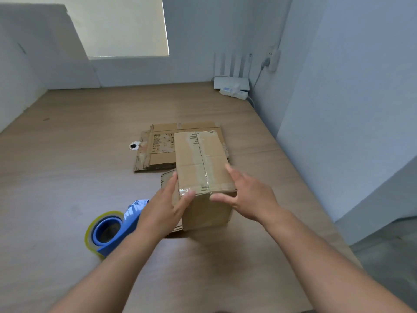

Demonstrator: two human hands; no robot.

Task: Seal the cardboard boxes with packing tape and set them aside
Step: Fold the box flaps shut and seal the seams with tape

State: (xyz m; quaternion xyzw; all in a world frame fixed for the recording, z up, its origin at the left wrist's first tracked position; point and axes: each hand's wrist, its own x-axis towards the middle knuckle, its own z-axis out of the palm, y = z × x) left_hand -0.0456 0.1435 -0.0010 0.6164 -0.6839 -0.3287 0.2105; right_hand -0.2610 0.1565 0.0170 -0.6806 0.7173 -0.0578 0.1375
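Wooden worktop (67,168), centre: cardboard box (198,159) looks taped shut; left hand (164,208) and right hand (248,197), fingers straight, press its near end; set-aside not yet done.

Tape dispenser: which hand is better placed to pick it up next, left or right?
Left, most likely. The tape dispenser lies on the table beside the left hand, partly hidden by its wrist. The right hand is at the other side of the box and would have to cross it.
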